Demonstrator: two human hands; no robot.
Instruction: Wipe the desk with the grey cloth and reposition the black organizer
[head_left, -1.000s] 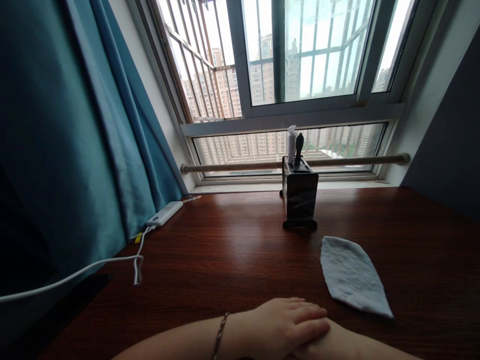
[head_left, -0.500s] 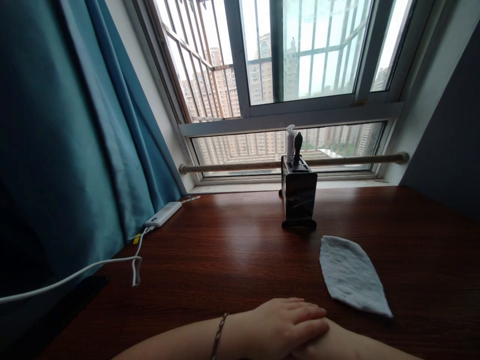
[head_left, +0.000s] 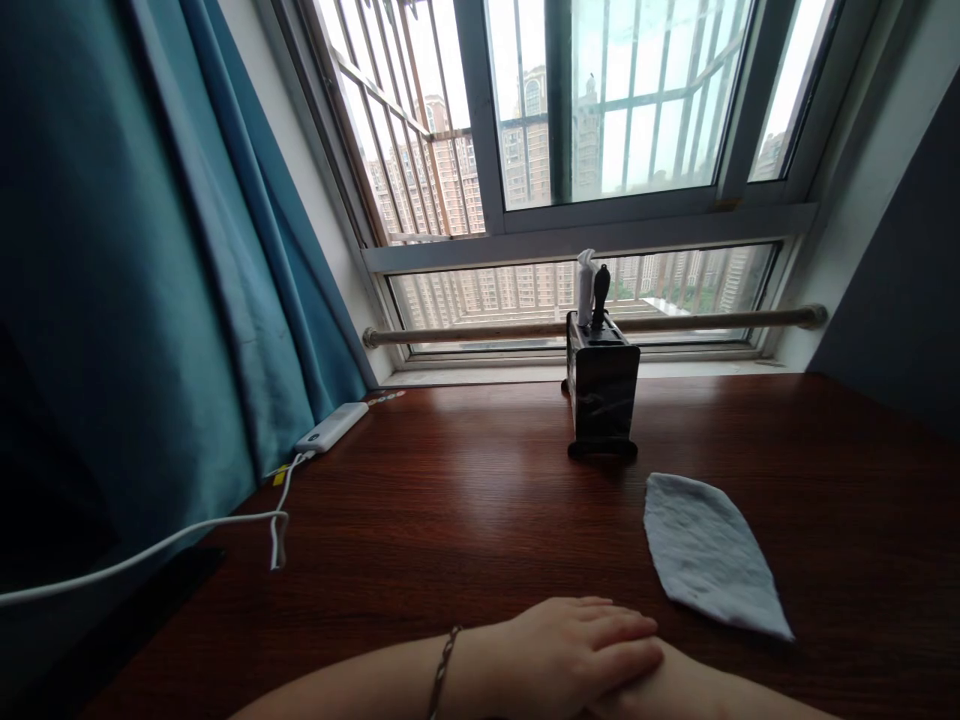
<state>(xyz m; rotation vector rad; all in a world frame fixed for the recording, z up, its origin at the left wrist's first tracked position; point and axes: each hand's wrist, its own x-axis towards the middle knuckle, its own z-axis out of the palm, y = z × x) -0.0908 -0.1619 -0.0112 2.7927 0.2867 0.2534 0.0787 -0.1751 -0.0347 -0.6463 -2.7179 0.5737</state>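
Note:
My left hand lies across my right wrist, its fingers stretched out flat with nothing in them. A braided bracelet circles the left wrist. Underneath, my right hand is mostly covered by the left one, and its fingers are hidden. Both arms rest at the near edge of the dark red wooden table. A greyish-white cloth is spread on the tabletop, just beyond the right forearm and touching neither hand.
Farther back stands a black tissue box with a white tissue and a black handle sticking up. At left are a white power strip, a white cable and a blue curtain. A barred window rises behind.
The whole view has shifted very slightly, so the things sit a little farther right. The hands keep the same pose, and nothing on the table has moved.

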